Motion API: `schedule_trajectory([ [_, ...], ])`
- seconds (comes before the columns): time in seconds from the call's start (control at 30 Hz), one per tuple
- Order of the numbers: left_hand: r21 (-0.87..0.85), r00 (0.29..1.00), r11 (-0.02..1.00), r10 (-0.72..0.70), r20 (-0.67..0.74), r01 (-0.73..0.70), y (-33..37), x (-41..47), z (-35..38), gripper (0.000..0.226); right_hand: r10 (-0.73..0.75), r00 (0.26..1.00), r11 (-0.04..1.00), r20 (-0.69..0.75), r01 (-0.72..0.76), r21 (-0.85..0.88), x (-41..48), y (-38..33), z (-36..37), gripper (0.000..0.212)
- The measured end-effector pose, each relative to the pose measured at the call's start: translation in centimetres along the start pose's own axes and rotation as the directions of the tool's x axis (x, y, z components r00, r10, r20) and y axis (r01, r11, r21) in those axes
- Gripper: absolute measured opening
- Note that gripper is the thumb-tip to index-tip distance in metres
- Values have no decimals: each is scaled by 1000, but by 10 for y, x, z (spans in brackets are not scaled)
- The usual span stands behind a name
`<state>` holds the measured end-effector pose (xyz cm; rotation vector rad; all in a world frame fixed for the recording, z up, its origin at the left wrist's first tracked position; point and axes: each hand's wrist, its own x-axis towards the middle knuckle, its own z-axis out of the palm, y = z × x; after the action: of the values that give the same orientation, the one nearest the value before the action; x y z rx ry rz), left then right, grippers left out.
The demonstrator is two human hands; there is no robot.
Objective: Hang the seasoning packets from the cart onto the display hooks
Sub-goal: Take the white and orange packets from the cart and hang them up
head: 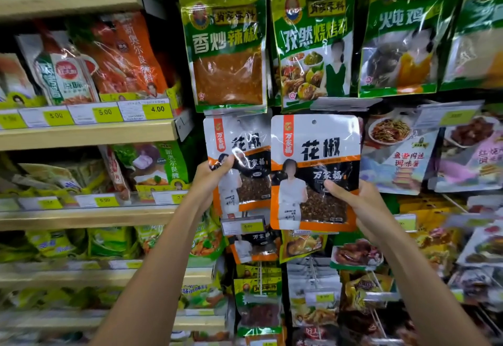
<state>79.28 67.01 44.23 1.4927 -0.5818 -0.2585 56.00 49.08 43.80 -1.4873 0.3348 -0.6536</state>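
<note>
Head view, facing a peg display of seasoning packets, with wooden shelves [87, 133] of bagged goods to the left. The right hand [362, 204] holds a white, orange and black peppercorn packet [315, 155] by its lower right corner: the thumb [336, 185] is pressed on the front face, and the other fingers are behind the packet and out of sight. The packet is upright, face toward the camera, and raised in front of the display. Its hang hole [313, 122] is near the top edge, just below a grey label holder [343, 104]. The packet's left edge overlaps a second, matching packet [245, 141] at the same height. The left hand [209, 175] grips this second packet at its left edge, thumb on the front and fingers curled round behind. Its top edge is tucked under the lower edge of a green chilli packet [226, 46] in the row above. The hook there is hidden, so I cannot tell if the second packet is on it. A green cumin packet [313, 43] hangs beside the chilli one, directly above the held packet. Below both hands is a yellow price label [243, 226], with another matching packet [253, 247] under it. More yellow price tags [157, 109] line the shelf fronts at left. The display's right side is blurred, so the packets there cannot be read.
</note>
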Motion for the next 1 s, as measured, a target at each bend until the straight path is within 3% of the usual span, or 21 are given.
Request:
schedule_trajectory([
  [0.07,15,1000,1000,8,-8,-8,-2,11,2,21,-6,1000,1000,-3,6,1,-1,2,2,61],
  [0.13,2,999,1000,-19,-39,19,-3,19,7,49,-8,1000,1000,0,8,-3,-4,3,3,75],
  [0.2,6,995,999,-50,-82,50,-4,27,13,71,-2,1000,1000,-12,2,-9,-7,6,3,77],
  [0.23,7,991,998,-63,-117,64,-5,31,16,68,2,1000,1000,-23,-3,-7,-8,8,2,73],
  [0.33,53,970,996,-60,-234,74,-4,37,24,26,16,999,1000,-48,-17,-8,-11,13,0,61],
  [0.43,192,944,977,-29,-328,97,-1,28,26,34,22,998,1000,-56,-23,-16,-14,14,1,62],
  [0.5,380,929,923,81,-362,68,-1,13,21,38,27,998,1000,-51,-27,1,-16,12,5,68],
  [0.6,626,891,780,285,-354,-1,2,-19,11,39,29,999,999,-34,-28,19,-14,9,14,81],
  [0.67,725,841,682,444,-310,-93,12,-37,3,31,31,999,999,-11,-31,19,-10,9,21,69],
  [0.7,761,791,627,544,-279,-163,20,-44,-2,26,35,999,999,5,-35,15,-9,10,26,58],
  [0.77,841,623,455,758,-194,-292,38,-49,-15,18,47,998,999,37,-48,6,-5,11,36,46],
  [0.83,921,451,241,889,-82,-307,51,-43,-31,17,56,998,998,38,-56,1,-1,15,45,48],
  [0.87,949,404,154,914,-31,-276,56,-38,-39,20,61,997,998,38,-61,3,1,17,50,48],
  [0.93,980,375,37,926,40,-197,58,-27,-53,24,65,997,998,49,-65,7,5,20,57,43],
  [1.0,991,395,-9,917,63,-135,55,-17,-63,24,68,995,998,67,-68,-2,8,23,63,44],
])
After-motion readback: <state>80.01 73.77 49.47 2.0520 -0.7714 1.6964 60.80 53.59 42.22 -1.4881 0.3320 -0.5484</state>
